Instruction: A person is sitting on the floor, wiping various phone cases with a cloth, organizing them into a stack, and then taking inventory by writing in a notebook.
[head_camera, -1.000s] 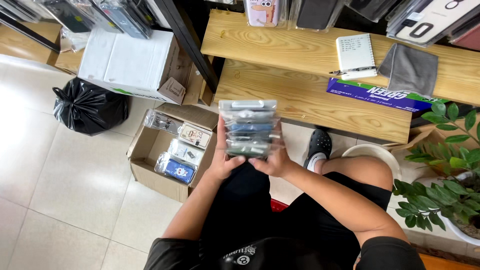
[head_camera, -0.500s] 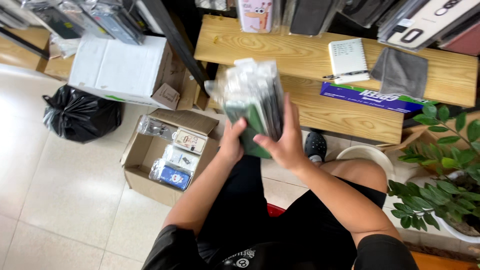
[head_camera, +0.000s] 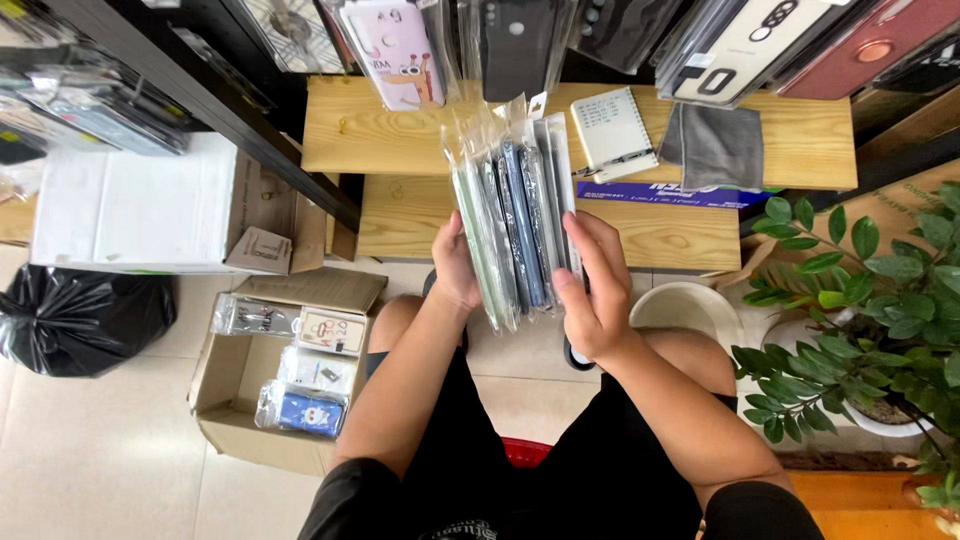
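I hold a stack of phone cases in clear plastic sleeves (head_camera: 512, 215) upright and edge-on in front of me, above my knees. My left hand (head_camera: 456, 265) grips the stack's left side from behind. On the right side my right hand (head_camera: 595, 290) clamps it, fingers spread along the outer sleeve. The cases in the stack are pale green, dark blue and grey. More packaged phone cases (head_camera: 400, 50) hang from a rack at the top of the view.
An open cardboard box (head_camera: 225, 400) with several packaged cases sits on the floor at my left. Behind it are a white box (head_camera: 130, 205) and a black rubbish bag (head_camera: 70, 320). Wooden steps (head_camera: 400, 130) carry a notebook (head_camera: 615, 130) and grey cloth (head_camera: 715, 145). Potted plants (head_camera: 860, 320) stand at right.
The stack has been turned from flat, face-up, to upright and edge-on, and raised closer to the camera. My view has tilted up toward the hanging rack.
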